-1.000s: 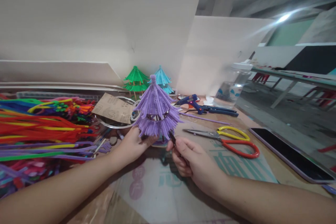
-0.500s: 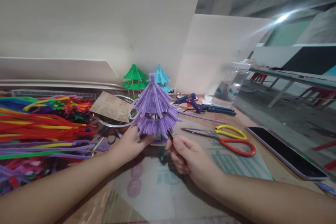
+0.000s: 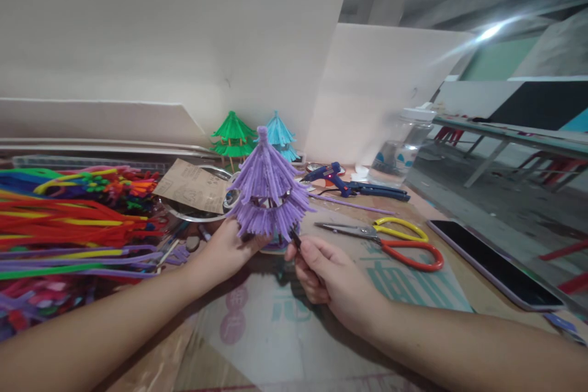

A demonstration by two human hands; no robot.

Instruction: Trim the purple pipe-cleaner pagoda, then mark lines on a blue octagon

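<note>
A purple pipe-cleaner pavilion [image 3: 271, 180] with two roof tiers stands upright in front of me. My left hand [image 3: 232, 245] grips it low on the left, its fingertips partly hidden under the lower tier. On the other side, my right hand [image 3: 326, 269] is closed in a pinch around a thin black tool [image 3: 295, 237]. That tool's tip meets the lower right fringe of the roof, and its exact kind is too small to make out. Scissors [image 3: 381, 239] with one yellow and one red handle lie just right of my right hand.
Colourful pipe cleaners [image 3: 68, 220] pile up at left beside a brown paper piece [image 3: 193, 187]. Green [image 3: 233, 135] and blue [image 3: 281, 135] pavilions stand behind. A glue gun [image 3: 333, 177], pliers [image 3: 381, 190], a plastic jar [image 3: 404, 147] and a phone [image 3: 496, 266] occupy the right side.
The whole view has shifted slightly, with things sitting a little further left. Both hands keep their hold, and the black tool stays at the lower right fringe.
</note>
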